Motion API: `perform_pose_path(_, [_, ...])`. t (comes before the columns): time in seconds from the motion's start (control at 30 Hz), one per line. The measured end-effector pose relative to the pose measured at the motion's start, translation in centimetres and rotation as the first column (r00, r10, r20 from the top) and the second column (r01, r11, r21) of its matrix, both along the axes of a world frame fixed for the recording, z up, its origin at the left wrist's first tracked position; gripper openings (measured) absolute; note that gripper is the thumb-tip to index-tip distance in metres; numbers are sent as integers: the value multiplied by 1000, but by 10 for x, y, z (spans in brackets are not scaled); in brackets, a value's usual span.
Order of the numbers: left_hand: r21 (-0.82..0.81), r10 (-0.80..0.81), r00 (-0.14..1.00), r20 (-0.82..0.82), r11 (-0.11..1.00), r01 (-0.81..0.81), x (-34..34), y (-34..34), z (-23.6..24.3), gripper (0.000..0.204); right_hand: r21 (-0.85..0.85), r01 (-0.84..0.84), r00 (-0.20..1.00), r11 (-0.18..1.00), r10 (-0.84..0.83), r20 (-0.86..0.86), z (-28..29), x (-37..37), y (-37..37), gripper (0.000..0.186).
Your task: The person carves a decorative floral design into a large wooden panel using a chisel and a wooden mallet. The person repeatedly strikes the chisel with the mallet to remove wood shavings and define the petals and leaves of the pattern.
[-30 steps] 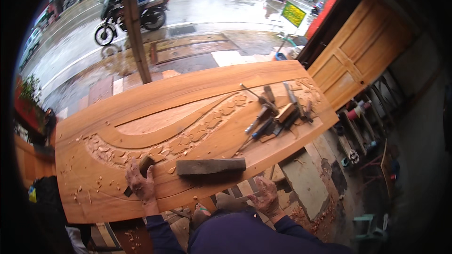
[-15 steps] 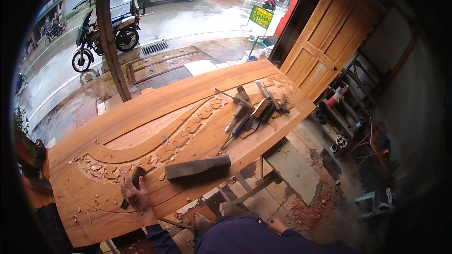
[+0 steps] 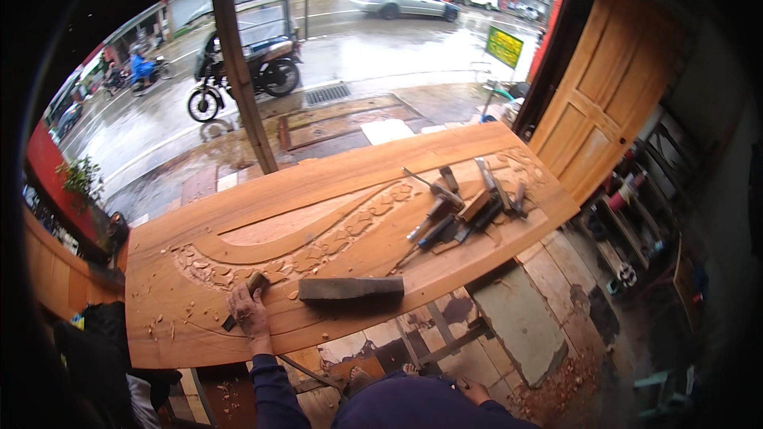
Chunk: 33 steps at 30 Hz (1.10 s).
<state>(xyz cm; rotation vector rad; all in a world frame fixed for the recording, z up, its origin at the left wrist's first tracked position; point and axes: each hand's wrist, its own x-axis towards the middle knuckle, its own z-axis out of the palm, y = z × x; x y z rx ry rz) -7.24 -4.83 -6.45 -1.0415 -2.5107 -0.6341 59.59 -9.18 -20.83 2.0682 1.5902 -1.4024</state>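
Note:
A wide wooden panel (image 3: 445, 151), carved with a curved band of leaf shapes, lies in front of me. My left hand (image 3: 249, 311) rests at its near left part, the fingers wrapped round a short hand tool with a wooden end (image 3: 256, 282). A dark flat end of it sticks out below the palm; its exact kind is hidden by the hand. Right of this hand lies a long dark wooden block (image 3: 350, 291). Low beside my body is my right hand (image 3: 475, 392), away from the panel, its fingers too small and dark to read.
Several chisels and other hand tools (image 3: 469, 210) lie piled on the panel's right part. Wood shavings (image 3: 556, 385) cover floor tiles at the right. A panelled door (image 3: 596, 103) leans at the right. Beyond a post (image 3: 238, 71) stands a motorcycle (image 3: 262, 71) by the wet street.
My view has turned left, so the panel and tools appear shifted right. My left hand stays on the panel with the tool. Cars and riders on the street have moved.

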Motion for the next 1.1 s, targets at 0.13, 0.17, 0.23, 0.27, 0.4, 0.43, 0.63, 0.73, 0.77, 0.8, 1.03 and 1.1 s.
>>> perform_pose_path(0.13, [1, 53, 994, -91, 999, -53, -1, 0, -2, 42, -31, -125, 991, 992, 126, 43, -34, 22, 22, 83])
perform_pose_path(0.17, [-7, 60, 989, -134, 998, -62, -5, -7, -1, 43, -75, -131, 990, 989, 135, 49, -40, 18, 26, 85])
perform_pose_path(0.23, [-31, 63, 974, -219, 997, -71, -10, -21, 5, 44, -147, -165, 986, 975, 165, -12, -55, 19, 33, 90])
perform_pose_path(0.27, [-25, 55, 976, -210, 998, -62, -6, -21, 9, 46, -148, -187, 982, 971, 184, -37, -72, 29, 37, 82])
perform_pose_path(0.4, [82, -15, 993, -116, 996, 25, 25, 37, 15, 57, 286, -601, 793, 746, 601, 98, -198, 104, 58, 59])
perform_pose_path(0.43, [72, 8, 994, -104, 997, 0, 24, 25, 18, 58, 399, -667, 721, 629, 680, 131, -206, 99, 50, 62])
perform_pose_path(0.63, [6, 93, 990, -103, 996, -93, 21, -22, 20, 64, 331, -353, 910, 875, 404, -97, -146, 54, 35, 53])
perform_pose_path(0.73, [9, 72, 994, -84, 997, -71, 18, -17, 4, 62, -170, -229, 968, 958, 207, -139, -74, 39, 66, 88])
perform_pose_path(0.77, [8, 64, 995, -70, 998, -64, 20, -17, 4, 61, -175, -205, 973, 963, 182, -140, -61, 30, 75, 86])
perform_pose_path(0.8, [26, 83, 996, -21, 996, -83, 19, -8, 0, 56, -188, -189, 977, 964, 164, -139, -50, 19, 84, 84])
perform_pose_path(1.03, [163, 31, 999, -38, 986, -24, 2, 25, 25, 46, 364, -185, 883, 913, 317, -347, 92, -114, 130, 39])
perform_pose_path(1.1, [168, 39, 999, 27, 985, -43, 0, 23, 15, 45, 665, -257, 815, 701, 527, -240, 109, -141, 138, 34])
